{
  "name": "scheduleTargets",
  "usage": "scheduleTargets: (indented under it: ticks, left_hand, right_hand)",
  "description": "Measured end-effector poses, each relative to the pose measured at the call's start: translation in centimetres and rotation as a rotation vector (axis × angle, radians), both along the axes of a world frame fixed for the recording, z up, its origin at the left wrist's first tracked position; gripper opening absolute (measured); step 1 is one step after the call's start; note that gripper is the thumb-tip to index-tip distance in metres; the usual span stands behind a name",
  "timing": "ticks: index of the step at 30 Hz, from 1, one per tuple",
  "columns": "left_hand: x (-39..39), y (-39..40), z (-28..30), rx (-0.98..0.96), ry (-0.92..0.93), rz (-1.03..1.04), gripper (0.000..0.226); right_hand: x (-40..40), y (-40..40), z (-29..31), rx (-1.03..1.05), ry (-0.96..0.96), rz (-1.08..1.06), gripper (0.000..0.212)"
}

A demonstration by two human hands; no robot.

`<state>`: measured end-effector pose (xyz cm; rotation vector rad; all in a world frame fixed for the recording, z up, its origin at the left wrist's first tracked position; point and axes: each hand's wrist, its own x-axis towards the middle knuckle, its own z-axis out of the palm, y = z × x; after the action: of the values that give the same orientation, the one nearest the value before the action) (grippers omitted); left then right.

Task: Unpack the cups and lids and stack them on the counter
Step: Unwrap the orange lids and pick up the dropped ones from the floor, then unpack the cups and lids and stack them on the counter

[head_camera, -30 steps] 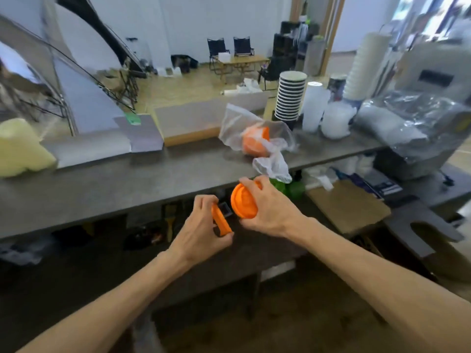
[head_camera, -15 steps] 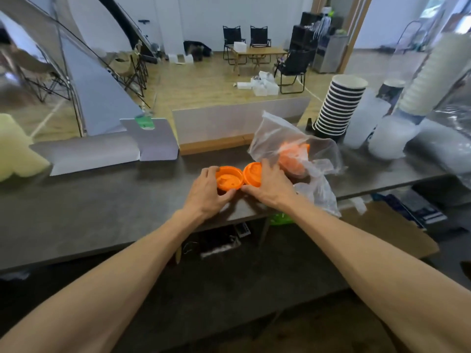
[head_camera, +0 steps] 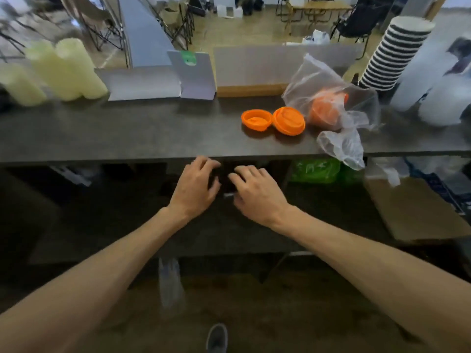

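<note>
Two orange lids lie side by side on the dark counter (head_camera: 127, 131): the left lid (head_camera: 256, 119) lies flat, and the right lid (head_camera: 289, 120) leans tilted against it. Right of them a clear plastic bag (head_camera: 339, 98) holds more orange lids (head_camera: 325, 112). My left hand (head_camera: 196, 184) and my right hand (head_camera: 256, 192) hover below the counter's front edge, fingers loosely spread, holding nothing. A striped stack of cups (head_camera: 396, 54) stands at the far right, beside white cup stacks (head_camera: 433, 80).
Pale yellow cup stacks (head_camera: 61, 70) lie at the counter's left. Grey folded card (head_camera: 158, 82) and a low board (head_camera: 254, 72) line the back edge. A green object (head_camera: 316, 170) and cardboard (head_camera: 413, 207) sit under the counter at the right.
Both hands have let go of the two orange lids, leaving them on the counter, and pulled back toward me below the counter's edge.
</note>
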<state>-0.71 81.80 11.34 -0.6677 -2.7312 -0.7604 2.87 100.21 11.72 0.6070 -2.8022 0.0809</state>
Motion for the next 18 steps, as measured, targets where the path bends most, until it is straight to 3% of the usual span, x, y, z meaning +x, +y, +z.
scheduleTargets:
  ticks: [8,13,18]
  left_hand:
    - [11.2,-12.4,-8.6,-0.164,-0.272,0.117,0.032]
    - [13.0,-18.7,-15.0,-0.267,-0.394,0.111,0.025]
    - [12.2,-24.5,-24.3,-0.434,-0.641,-0.023,0.032]
  right_hand:
    - [6.3,-10.9,-9.1,-0.014,-0.369,0.155,0.047]
    - [8.3,-16.9,-15.8,-0.028,-0.484,0.095,0.038]
    - [9.9,-23.6,-26.2,0.013,-0.703,0.039,0.043]
